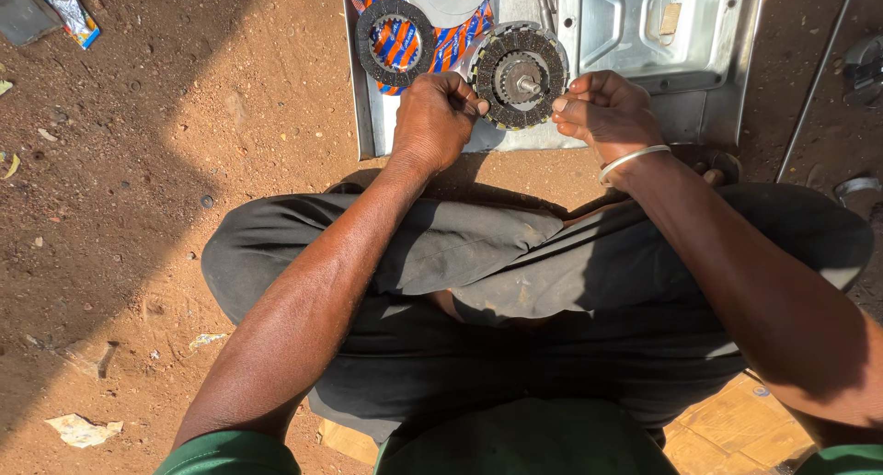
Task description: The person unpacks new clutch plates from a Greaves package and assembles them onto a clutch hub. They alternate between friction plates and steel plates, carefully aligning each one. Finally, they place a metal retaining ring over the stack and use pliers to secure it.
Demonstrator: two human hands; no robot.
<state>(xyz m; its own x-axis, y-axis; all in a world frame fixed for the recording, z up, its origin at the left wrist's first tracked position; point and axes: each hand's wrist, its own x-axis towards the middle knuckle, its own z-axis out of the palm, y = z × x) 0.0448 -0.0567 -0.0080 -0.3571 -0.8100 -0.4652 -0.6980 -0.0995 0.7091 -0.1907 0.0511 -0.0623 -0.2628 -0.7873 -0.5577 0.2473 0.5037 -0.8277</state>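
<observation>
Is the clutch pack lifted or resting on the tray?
Cannot tell. Both hands, left and right, grip the clutch pack at its rim, face up over the metal tray; contact underneath is hidden.

green sleeves [230, 452], grey trousers [478, 254], silver bangle [633, 160]

Dark grey clutch pack [518, 75]; orange-blue striped wrapper [397, 43]; silver tray [644, 34]; reddish dirt ground [184, 162].

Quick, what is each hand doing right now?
Left hand: closed, gripping the left edge of the round toothed clutch pack.
Right hand: closed, gripping its right edge.
</observation>
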